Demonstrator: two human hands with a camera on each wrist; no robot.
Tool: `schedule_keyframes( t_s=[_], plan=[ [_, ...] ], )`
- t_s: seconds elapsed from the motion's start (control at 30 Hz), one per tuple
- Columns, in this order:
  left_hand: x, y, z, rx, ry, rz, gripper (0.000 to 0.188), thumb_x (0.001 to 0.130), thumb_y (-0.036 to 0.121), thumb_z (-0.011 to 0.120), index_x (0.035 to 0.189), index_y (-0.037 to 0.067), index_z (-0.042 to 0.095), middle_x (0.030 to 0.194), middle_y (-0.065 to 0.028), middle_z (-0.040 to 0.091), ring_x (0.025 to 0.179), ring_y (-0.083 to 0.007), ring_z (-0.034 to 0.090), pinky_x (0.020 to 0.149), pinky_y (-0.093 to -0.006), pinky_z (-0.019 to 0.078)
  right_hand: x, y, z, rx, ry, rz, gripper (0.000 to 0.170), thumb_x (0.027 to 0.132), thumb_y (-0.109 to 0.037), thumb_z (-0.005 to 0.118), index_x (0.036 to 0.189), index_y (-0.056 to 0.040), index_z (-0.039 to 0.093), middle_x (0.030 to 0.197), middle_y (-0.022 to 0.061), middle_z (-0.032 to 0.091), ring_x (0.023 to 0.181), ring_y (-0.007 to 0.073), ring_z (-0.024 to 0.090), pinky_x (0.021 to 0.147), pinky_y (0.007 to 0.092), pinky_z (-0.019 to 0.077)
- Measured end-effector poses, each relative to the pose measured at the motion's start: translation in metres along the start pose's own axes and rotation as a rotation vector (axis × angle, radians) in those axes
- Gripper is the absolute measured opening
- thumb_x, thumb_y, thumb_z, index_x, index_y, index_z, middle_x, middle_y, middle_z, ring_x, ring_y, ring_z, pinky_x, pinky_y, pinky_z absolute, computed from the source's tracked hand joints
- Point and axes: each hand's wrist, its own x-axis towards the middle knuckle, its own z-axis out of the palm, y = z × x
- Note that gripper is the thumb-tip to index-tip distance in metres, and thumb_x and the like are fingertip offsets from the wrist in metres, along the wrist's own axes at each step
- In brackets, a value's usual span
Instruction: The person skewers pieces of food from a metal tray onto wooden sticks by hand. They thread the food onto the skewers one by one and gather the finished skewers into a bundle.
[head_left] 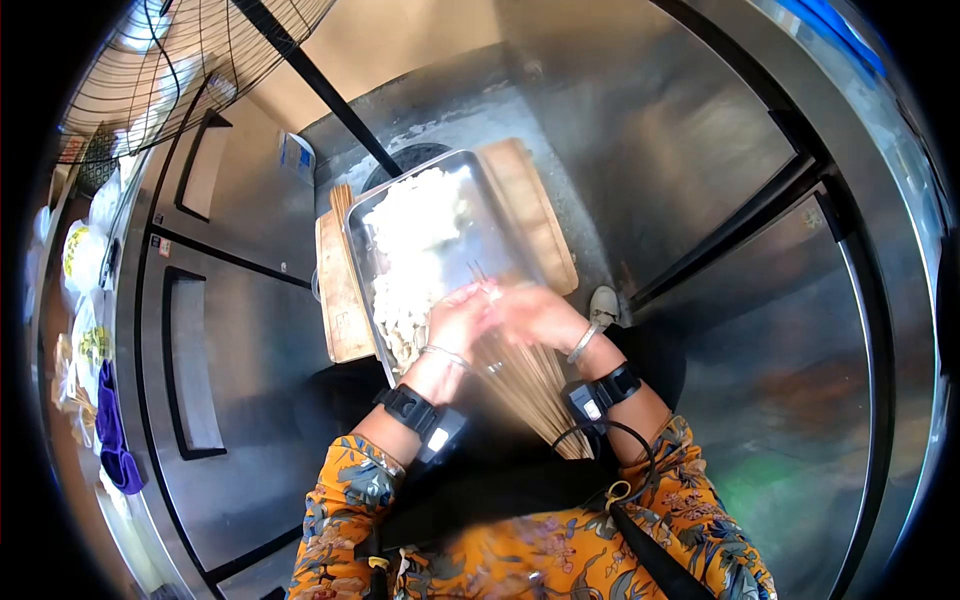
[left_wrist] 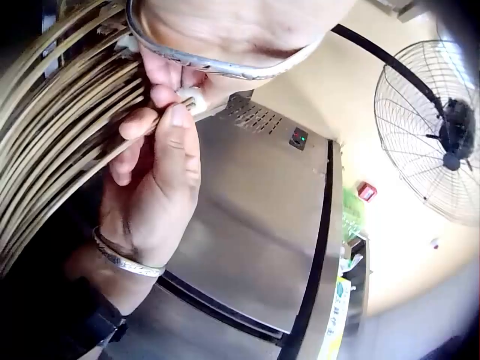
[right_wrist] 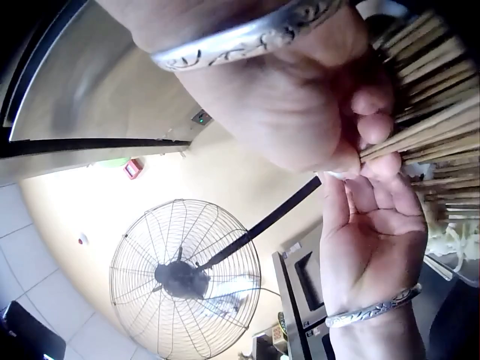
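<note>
My right hand (head_left: 540, 318) pinches a thin bamboo skewer (left_wrist: 97, 166) between thumb and fingers, its tip at a small white food piece (left_wrist: 193, 99). Fingertips of my left hand (head_left: 456, 325) pinch that piece, meeting the right fingertips over the tray's near right part. Below the hands, a fanned bundle of bamboo skewers (head_left: 535, 395) slants toward my lap. In front is a metal tray (head_left: 505, 215); a heap of white food pieces (head_left: 415, 225) fills its left side, overexposed in the head view.
Under the tray lies a wooden board (head_left: 530, 215), with more skewers (head_left: 341, 200) at its left edge. Steel fridge doors stand left (head_left: 235, 330) and right (head_left: 760, 340). A wire-cage fan (right_wrist: 184, 277) on a black pole (head_left: 320, 85) rises beyond the tray.
</note>
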Motion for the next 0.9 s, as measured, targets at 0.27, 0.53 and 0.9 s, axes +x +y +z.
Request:
schedule_keyframes(
  t_s=[0.27, 0.53, 0.9],
  plan=[
    [0.022, 0.024, -0.078, 0.553, 0.115, 0.419, 0.022, 0.087, 0.006, 0.048, 0.109, 0.004, 0.053, 0.099, -0.0078, 0.061, 0.075, -0.0132, 0.06, 0.066, -0.0219, 0.047, 0.004, 0.012, -0.017, -0.211, 0.048, -0.009, 0.011, 0.073, 0.0, 0.056, 0.078, -0.0061, 0.064, 0.073, 0.0004, 0.061, 0.063, 0.0108, 0.056, 0.058, 0.0255, 0.0471],
    [-0.018, 0.001, -0.102, 0.474, -0.291, 0.012, 0.015, 0.089, 0.014, 0.05, 0.091, 0.003, 0.059, 0.083, -0.0066, 0.063, 0.069, -0.0106, 0.059, 0.062, -0.0222, 0.0489, 0.009, 0.029, -0.018, -0.031, 0.217, -0.031, 0.01, 0.082, -0.01, 0.059, 0.092, -0.0075, 0.059, 0.07, -0.0022, 0.058, 0.053, 0.0037, 0.05, 0.044, 0.0171, 0.0377],
    [-0.039, -0.066, -0.064, -0.03, -0.748, -0.474, 0.037, 0.089, 0.029, 0.05, 0.116, 0.004, 0.046, 0.111, -0.0137, 0.055, 0.098, -0.0236, 0.057, 0.086, -0.0352, 0.0463, -0.083, -0.024, 0.016, -0.752, 0.311, 0.219, 0.04, 0.076, -0.012, 0.066, 0.112, -0.0014, 0.049, 0.097, 0.005, 0.058, 0.085, 0.0097, 0.055, 0.073, 0.0244, 0.0463]
  ],
)
